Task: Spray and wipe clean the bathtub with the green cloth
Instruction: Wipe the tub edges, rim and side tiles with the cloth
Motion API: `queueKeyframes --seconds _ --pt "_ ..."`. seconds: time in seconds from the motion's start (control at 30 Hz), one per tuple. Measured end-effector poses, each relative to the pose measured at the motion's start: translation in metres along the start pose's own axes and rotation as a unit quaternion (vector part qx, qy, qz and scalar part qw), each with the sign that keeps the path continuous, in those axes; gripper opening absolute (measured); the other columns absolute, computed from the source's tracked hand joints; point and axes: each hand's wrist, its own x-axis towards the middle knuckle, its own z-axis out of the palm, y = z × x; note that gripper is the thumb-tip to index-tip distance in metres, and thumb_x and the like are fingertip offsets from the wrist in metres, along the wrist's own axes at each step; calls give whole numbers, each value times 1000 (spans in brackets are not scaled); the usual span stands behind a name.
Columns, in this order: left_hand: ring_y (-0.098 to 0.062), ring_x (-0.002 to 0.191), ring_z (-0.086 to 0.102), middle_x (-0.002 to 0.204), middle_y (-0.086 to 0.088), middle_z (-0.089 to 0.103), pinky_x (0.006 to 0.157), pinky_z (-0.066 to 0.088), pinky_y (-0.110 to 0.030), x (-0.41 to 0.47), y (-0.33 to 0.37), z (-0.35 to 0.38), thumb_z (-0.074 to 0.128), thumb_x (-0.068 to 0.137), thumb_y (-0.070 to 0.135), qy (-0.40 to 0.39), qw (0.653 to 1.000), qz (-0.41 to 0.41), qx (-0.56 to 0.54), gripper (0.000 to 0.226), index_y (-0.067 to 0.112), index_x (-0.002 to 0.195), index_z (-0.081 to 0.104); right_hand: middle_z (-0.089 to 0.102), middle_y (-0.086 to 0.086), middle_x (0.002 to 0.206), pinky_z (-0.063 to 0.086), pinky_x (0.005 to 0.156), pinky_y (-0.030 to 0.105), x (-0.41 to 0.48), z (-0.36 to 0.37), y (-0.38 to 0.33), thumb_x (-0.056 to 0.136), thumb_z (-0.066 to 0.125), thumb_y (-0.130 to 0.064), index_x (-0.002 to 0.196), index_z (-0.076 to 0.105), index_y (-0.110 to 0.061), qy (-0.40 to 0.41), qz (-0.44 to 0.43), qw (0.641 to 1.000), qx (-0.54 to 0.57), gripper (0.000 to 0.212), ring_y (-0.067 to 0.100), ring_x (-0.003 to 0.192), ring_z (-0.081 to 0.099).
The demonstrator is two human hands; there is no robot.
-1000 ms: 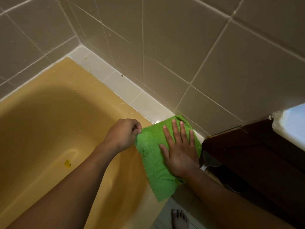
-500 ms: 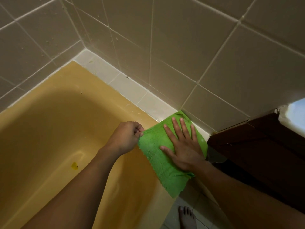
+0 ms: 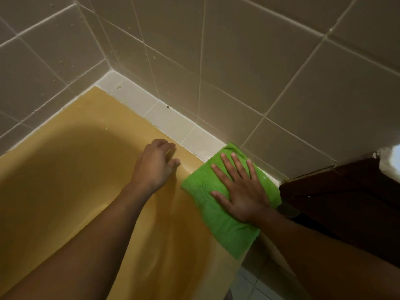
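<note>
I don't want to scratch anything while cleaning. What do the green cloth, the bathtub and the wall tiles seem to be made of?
Green cloth: probably microfibre or terry, going by its fuzzy, matte pile.
Bathtub: a smooth mustard-yellow surface with a dull sheen. It could be enamel or acrylic, and the look doesn't settle which.
Wall tiles: likely glazed ceramic, with flat beige faces, a faint gloss and pale grout lines.

No writing, label, brand, number or sign can be read anywhere (the green cloth, the yellow bathtub and the wall tiles all show plain, unmarked surfaces).
</note>
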Motion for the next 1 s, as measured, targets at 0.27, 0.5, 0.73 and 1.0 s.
queueKeyframes --seconds 0.27,0.5,0.73,1.0 --pt "-39 157 -16 173 -7 -16 124 12 -61 31 -7 10 61 90 69 -117 985 -79 103 108 22 166 1 -11 3 171 6 126 54 12 -1 10 101 20 -72 163 7 -34 14 -29 999 -5 74 25 157 -14" --pt "-44 156 -17 172 -12 -18 125 12 -58 36 7 13 59 90 70 -113 983 -98 109 112 16 166 -3 -13 3 171 5 125 55 10 3 0 102 16 -69 163 2 -34 13 14 1000 14 72 25 157 -17" --pt "-44 156 -15 171 -10 -21 125 13 -61 30 1 7 67 84 71 -158 975 -59 141 120 21 166 -6 -25 0 168 -4 125 57 -30 8 -35 101 15 -70 161 -13 -37 -20 1 999 45 73 24 153 -29" --pt "-35 159 -9 173 0 -15 122 12 -67 25 -10 4 66 81 76 -147 977 -38 149 118 29 166 0 -30 0 166 -3 126 55 -61 24 -36 101 13 -70 160 -14 -37 8 141 987 70 73 22 152 -31"
